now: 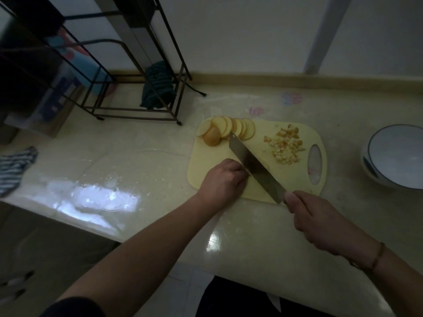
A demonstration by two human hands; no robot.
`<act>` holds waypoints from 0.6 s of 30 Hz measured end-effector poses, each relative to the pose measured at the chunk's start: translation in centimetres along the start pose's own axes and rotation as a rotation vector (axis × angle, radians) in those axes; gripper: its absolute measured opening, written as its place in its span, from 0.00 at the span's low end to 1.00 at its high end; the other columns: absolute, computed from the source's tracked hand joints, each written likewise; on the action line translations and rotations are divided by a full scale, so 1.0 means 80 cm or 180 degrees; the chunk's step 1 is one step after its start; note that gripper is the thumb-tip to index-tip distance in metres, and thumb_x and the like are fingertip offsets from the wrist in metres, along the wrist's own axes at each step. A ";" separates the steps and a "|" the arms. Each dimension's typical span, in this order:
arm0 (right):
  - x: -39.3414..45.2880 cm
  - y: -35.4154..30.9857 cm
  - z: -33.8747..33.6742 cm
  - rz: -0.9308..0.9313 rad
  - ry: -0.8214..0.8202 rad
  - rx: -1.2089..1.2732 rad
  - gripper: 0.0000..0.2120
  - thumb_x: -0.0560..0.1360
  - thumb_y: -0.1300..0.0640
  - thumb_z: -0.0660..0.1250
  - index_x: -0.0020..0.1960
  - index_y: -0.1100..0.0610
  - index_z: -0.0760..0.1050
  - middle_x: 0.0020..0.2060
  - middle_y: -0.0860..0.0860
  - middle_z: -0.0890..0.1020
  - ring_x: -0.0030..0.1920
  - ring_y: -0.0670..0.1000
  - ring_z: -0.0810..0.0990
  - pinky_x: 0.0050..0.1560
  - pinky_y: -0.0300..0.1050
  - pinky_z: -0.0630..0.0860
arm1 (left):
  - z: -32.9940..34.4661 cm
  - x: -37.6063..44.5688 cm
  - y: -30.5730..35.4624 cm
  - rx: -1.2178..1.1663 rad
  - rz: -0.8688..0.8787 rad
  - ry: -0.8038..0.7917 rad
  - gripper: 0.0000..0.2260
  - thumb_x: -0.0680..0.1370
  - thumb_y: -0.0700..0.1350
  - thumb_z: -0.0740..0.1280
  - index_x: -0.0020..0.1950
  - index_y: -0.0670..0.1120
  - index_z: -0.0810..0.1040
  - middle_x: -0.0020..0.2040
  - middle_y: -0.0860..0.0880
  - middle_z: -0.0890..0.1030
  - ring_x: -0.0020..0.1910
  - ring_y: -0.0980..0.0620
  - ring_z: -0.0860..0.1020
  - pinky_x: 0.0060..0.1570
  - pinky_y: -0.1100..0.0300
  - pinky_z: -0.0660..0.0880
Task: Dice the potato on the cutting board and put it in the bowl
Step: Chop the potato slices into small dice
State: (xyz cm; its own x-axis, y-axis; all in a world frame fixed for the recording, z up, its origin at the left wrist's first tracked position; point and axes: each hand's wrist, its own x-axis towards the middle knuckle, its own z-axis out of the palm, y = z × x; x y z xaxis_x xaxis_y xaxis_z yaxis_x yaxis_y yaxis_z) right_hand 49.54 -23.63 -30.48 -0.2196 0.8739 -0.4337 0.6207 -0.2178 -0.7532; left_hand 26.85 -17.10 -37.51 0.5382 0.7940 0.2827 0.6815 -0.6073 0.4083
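A pale yellow cutting board (215, 170) lies on the counter. Round potato slices (229, 129) are fanned along its far left corner, and a heap of diced potato (286, 145) sits near its right side. My right hand (320, 223) grips the handle of a large knife (254, 165), whose blade slants across the board with its tip by the slices. My left hand (224, 179) rests with curled fingers on the board, right against the blade's left side; whatever lies under its fingers is hidden. A white bowl (398, 143) with a dark rim stands to the right of the board.
A black wire rack (137, 92) with a dark striped cloth (158, 85) stands at the back left. A striped towel (13, 168) lies at the counter's left edge. The counter surface is wet and glossy in front of the rack. The counter's front edge runs below my arms.
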 end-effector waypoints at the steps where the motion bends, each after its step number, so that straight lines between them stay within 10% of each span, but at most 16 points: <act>1: -0.001 0.000 -0.003 0.0054 -0.0028 0.0066 0.23 0.80 0.43 0.51 0.39 0.60 0.70 0.28 0.50 0.73 0.24 0.41 0.70 0.28 0.37 0.63 | 0.000 -0.001 0.000 -0.0004 -0.0020 -0.0015 0.12 0.77 0.44 0.64 0.47 0.40 0.86 0.42 0.43 0.82 0.42 0.43 0.80 0.38 0.52 0.80; 6: -0.001 0.003 0.000 -0.0006 0.0021 -0.0087 0.25 0.76 0.38 0.51 0.38 0.58 0.70 0.29 0.50 0.75 0.26 0.42 0.72 0.31 0.40 0.66 | 0.001 -0.001 0.002 -0.0066 -0.0142 0.0068 0.13 0.78 0.45 0.64 0.46 0.39 0.86 0.43 0.42 0.82 0.43 0.42 0.80 0.38 0.51 0.80; 12: -0.008 0.007 0.020 -0.0276 0.0306 -0.0530 0.22 0.75 0.35 0.49 0.38 0.51 0.68 0.29 0.48 0.76 0.32 0.44 0.75 0.32 0.40 0.66 | -0.017 -0.021 0.014 -0.0454 0.0031 0.1364 0.04 0.79 0.44 0.69 0.51 0.44 0.79 0.50 0.46 0.74 0.49 0.45 0.75 0.49 0.52 0.75; 18: -0.008 0.009 0.033 -0.0349 0.0468 -0.0636 0.23 0.74 0.32 0.47 0.41 0.50 0.68 0.32 0.48 0.78 0.34 0.48 0.77 0.38 0.51 0.74 | -0.043 0.008 0.023 0.0479 0.0360 0.0188 0.19 0.81 0.60 0.61 0.51 0.47 0.84 0.51 0.50 0.81 0.54 0.45 0.77 0.63 0.40 0.67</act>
State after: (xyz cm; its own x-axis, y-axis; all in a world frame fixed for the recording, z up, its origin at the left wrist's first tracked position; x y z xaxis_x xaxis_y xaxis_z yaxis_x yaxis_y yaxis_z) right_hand 48.17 -25.48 -32.03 -0.1911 0.9444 -0.2675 0.7386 -0.0411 -0.6729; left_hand 26.73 -17.57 -33.59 0.5887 0.7179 0.3715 0.6871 -0.6865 0.2378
